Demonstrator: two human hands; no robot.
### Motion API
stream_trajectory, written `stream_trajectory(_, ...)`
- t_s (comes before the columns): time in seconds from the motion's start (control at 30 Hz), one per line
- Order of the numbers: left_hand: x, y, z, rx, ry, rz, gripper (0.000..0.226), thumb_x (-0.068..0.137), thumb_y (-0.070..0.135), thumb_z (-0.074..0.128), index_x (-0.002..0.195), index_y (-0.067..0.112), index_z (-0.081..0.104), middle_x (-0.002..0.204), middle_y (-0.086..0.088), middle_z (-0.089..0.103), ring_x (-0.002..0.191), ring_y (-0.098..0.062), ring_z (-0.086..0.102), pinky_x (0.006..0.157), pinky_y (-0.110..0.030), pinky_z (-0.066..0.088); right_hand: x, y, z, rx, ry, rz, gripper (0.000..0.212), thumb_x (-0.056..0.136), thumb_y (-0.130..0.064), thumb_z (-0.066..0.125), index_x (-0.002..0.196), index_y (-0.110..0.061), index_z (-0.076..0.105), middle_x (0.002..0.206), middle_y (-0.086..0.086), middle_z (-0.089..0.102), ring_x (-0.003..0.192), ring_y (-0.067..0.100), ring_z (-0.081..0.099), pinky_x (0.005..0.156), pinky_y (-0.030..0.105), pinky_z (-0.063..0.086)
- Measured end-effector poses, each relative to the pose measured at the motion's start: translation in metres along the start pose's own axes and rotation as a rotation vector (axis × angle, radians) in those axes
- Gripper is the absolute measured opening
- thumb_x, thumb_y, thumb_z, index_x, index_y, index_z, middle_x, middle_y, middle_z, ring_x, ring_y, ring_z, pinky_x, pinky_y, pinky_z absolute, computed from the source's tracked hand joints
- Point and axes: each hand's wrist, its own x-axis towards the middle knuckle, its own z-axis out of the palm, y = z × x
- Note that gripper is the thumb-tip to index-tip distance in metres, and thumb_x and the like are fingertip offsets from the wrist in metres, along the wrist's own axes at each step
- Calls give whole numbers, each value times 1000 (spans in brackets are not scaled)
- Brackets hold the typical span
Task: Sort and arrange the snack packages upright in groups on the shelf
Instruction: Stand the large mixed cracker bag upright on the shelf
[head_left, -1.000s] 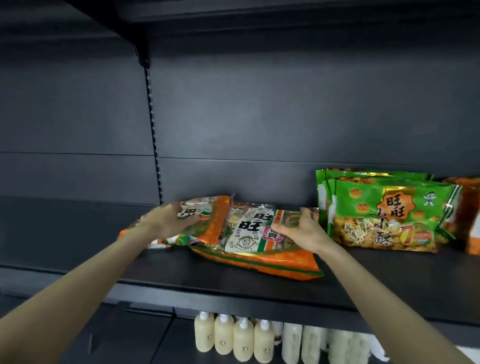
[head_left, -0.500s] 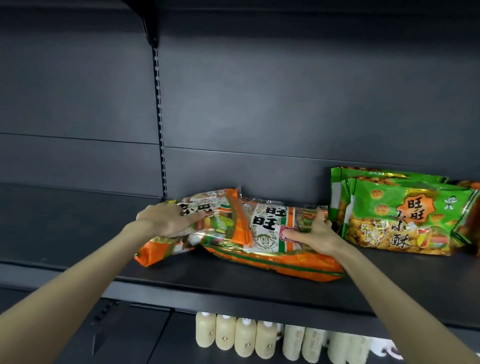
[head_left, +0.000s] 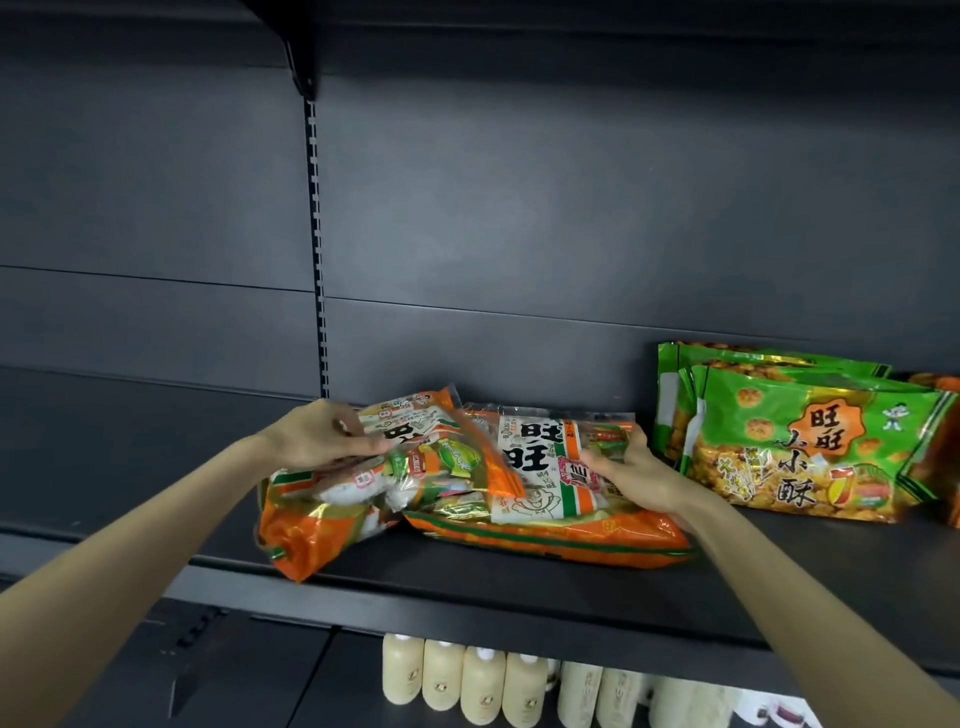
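Note:
Two orange snack bags lie on the dark shelf (head_left: 519, 587). The left orange bag (head_left: 363, 488) is tilted, its near end over the shelf's front edge, and my left hand (head_left: 317, 436) grips its far end. The right orange bag (head_left: 545, 499) lies flat, and my right hand (head_left: 631, 475) holds its right side. Green snack bags (head_left: 800, 441) stand upright in a row at the right, close to my right hand. An orange package (head_left: 943, 384) peeks out behind them at the far right edge.
The dark back panel (head_left: 519, 234) and a slotted upright (head_left: 317, 249) rise behind the bags. The shelf stretches on to the left of the bags. Several pale bottles (head_left: 467, 680) stand on the lower shelf beneath.
The left orange bag has tipped further, its near end now hanging over the shelf's front edge. My right hand stays on the right bag. The view has shifted slightly.

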Motion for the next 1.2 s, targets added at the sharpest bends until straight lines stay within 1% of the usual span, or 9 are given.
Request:
stream_trajectory(0.1,9,-12,3,62,-68,-126,123,38,94,52,138,24,35,143,-12,35,129,-34,39,105,-49,35,-1,1,-1,75,26,43,103,89,-54,52,147,-5,-17,160,9,0,145,27,15,115,39,20)
stream_trajectory(0.23,18,-11,-6,101,-240,-184,159,17,101,43,149,22,5,152,-8,30,133,-32,39,111,-48,31,4,2,-7,104,-13,139,107,72,-61,65,147,-3,17,149,12,36,132,28,42,110,40,35)
stream_trajectory(0.37,32,-18,-9,205,-223,-218,147,23,101,41,146,22,26,146,-7,43,134,-33,38,112,-47,29,9,4,-4,158,38,47,60,67,-40,81,117,-14,58,108,3,70,97,16,66,94,35,50)
stream_trajectory(0.53,28,-22,-12,19,-164,-167,109,19,91,57,108,27,59,103,0,68,98,-23,63,90,-34,47,9,-2,-4,205,208,-161,63,69,-18,82,122,-13,50,105,-3,67,95,10,64,82,24,49)
stream_trajectory(0.73,9,-16,-18,-159,-13,-63,39,68,43,77,80,12,56,67,3,64,64,-12,60,56,-23,39,1,-6,2,301,347,-321,70,75,-10,77,134,-20,42,106,-8,66,100,7,63,85,30,54)
stream_trajectory(0.9,3,-17,-31,-311,302,-87,65,57,44,83,95,5,48,83,-8,63,74,-24,62,64,-36,48,-3,-17,3,405,500,-413,73,82,-7,70,142,-24,33,109,-10,65,98,5,65,85,37,57)
stream_trajectory(1.03,-3,-13,-29,-496,546,-96,73,55,44,86,100,7,42,91,-4,59,81,-23,60,63,-38,50,-3,-31,6,340,635,-426,79,85,-2,65,149,-20,22,105,-4,65,85,-10,57,87,3,43)
stream_trajectory(1.13,-3,-12,-24,-601,688,-107,74,55,50,86,98,14,38,98,-1,60,87,-24,63,78,-47,53,2,-35,5,410,619,-412,76,86,3,62,149,-17,24,98,-6,67,92,7,63,95,34,51)
stream_trajectory(1.2,-3,-12,-13,-630,755,-96,72,56,55,83,98,19,37,101,1,60,94,-26,62,88,-51,50,6,-35,3,358,617,-414,61,87,5,59,141,-18,42,94,-10,67,90,5,64,88,33,53)
